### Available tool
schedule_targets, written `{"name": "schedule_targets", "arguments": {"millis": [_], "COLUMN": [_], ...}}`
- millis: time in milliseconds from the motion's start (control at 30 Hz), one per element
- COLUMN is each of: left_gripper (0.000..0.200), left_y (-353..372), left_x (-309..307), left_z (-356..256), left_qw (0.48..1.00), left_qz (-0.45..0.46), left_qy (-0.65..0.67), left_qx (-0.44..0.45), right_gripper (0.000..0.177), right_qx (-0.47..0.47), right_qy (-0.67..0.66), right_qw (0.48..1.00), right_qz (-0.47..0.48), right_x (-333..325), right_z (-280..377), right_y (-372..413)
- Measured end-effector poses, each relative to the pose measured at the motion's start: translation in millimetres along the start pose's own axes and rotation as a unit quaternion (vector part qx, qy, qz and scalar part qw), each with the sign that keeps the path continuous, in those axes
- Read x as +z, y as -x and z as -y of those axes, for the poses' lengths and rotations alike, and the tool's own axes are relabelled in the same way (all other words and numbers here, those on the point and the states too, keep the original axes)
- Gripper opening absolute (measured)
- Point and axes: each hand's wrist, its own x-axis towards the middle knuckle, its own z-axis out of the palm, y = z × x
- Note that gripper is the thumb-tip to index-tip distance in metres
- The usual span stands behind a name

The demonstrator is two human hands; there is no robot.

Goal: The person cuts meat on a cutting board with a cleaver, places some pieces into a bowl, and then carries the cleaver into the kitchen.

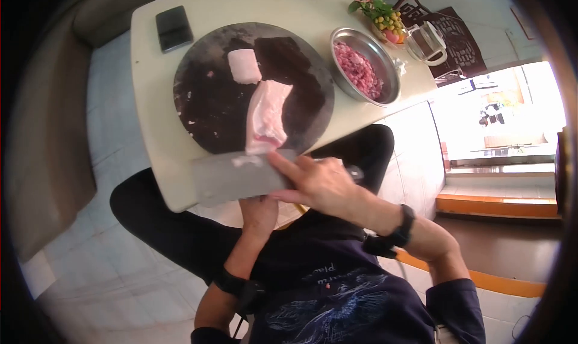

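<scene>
My right hand (pixel 322 184) grips a cleaver (pixel 235 178), its index finger and thumb lying along the broad blade. The blade is held flat above the near edge of the table, with small pale scraps on its face. My left hand (pixel 260 214) is underneath the cleaver; the blade hides its fingers. Just beyond the blade, a curved strip of raw pork (pixel 268 115) lies on the round dark chopping board (pixel 198 115). A squarish pale piece of pork fat (pixel 244 66) rests farther back on the board, near the strip's far end.
Right of the board stands a metal bowl (pixel 394 85) holding minced meat (pixel 359 70). A black phone (pixel 174 28) lies at the table's back left. Leafy fruit (pixel 385 22) and a glass pitcher (pixel 426 43) are at the back right. My knees flank the table's near corner.
</scene>
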Motion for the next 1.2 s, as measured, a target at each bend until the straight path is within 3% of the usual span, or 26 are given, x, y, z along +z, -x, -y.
{"name": "schedule_targets", "arguments": {"millis": [67, 133, 200, 267, 333, 367, 433, 567, 733, 767, 867, 933, 1000, 1033, 1067, 1100, 1133, 1200], "left_gripper": [0.033, 0.03, 0.026, 0.021, 0.019, 0.019, 0.021, 0.023, 0.023, 0.022, 0.022, 0.022, 0.022, 0.022, 0.022, 0.021, 0.021, 0.018], "left_y": [-2.7, -7.4, -12.4, -10.2, -8.4, -8.0, -6.4, -7.9, -6.0, -7.5, -2.6, -4.2, -8.7, -13.5, -7.7, -5.6, -11.5, -15.5], "left_x": [-2.9, -6.8, -18.0, -10.7, 3.8, 7.8, 4.9, 6.8, -8.3, 1.5, 11.7, 20.6, 20.9, 17.1, 11.5, 4.7, -2.0, -16.0], "left_z": [-3.8, -9.9, -11.9, -13.6, -11.2, -9.2, -7.2, -3.8, -18.1, -0.4, 1.9, -3.3, -11.0, -13.3, -9.8, -8.1, -9.7, -11.7], "left_qw": [0.996, 0.995, 0.986, 0.987, 0.986, 0.986, 0.997, 0.991, 0.997, 0.988, 0.989, 0.992, 0.988, 0.984, 0.997, 0.998, 0.999, 0.999], "left_qz": [0.0, -0.027, 0.037, 0.046, -0.047, -0.045, 0.001, -0.019, -0.008, -0.036, -0.019, -0.023, -0.08, -0.09, -0.025, 0.037, 0.03, 0.04], "left_qy": [0.087, 0.094, 0.153, 0.152, 0.095, 0.1, 0.065, 0.091, 0.041, 0.01, -0.043, -0.001, 0.012, 0.005, 0.027, 0.049, 0.039, 0.002], "left_qx": [0.009, 0.011, 0.046, -0.004, 0.128, 0.124, 0.033, 0.092, 0.072, 0.148, 0.138, 0.123, 0.133, 0.152, 0.064, -0.023, -0.006, 0.024], "right_gripper": [0.071, 0.07, 0.071, 0.068, 0.069, 0.069, 0.069, 0.068, 0.067, 0.066, 0.067, 0.067, 0.065, 0.059, 0.059, 0.056, 0.054, 0.058], "right_qx": [-0.004, -0.008, 0.048, 0.055, 0.047, 0.039, 0.018, 0.026, 0.082, 0.088, 0.042, 0.029, 0.022, 0.008, 0.001, -0.001, -0.01, 0.218], "right_qy": [-0.012, -0.018, -0.01, -0.025, -0.008, 0.006, 0.006, 0.009, 0.005, 0.009, 0.022, 0.026, 0.024, -0.019, -0.024, -0.175, -0.317, -0.448], "right_qw": [1.0, 0.998, 0.999, 0.998, 0.998, 0.999, 0.999, 0.998, 0.996, 0.996, 0.996, 0.995, 0.993, 0.993, 0.991, 0.981, 0.948, 0.86], "right_qz": [-0.026, -0.052, -0.02, -0.008, -0.03, -0.025, -0.042, -0.062, -0.046, -0.033, -0.08, -0.097, -0.113, -0.118, -0.131, -0.078, -0.023, 0.11], "right_x": [7.6, 6.4, -0.5, -3.2, -0.4, 4.6, 11.1, 6.9, 1.4, -0.4, 10.0, 17.4, 19.4, 11.6, 2.8, -8.3, -19.9, -31.0], "right_z": [-0.9, -10.1, -22.5, -28.8, -26.8, -27.1, -15.7, -10.9, -35.5, -37.1, -32.1, -20.2, -15.9, -17.5, -21.4, -31.0, -43.9, -67.5], "right_y": [-1.0, 8.7, 29.6, 40.3, 33.0, 25.6, 0.2, -12.8, 39.5, 42.7, 21.8, -5.3, -28.4, -31.7, -31.8, -35.7, -41.1, -34.7]}}
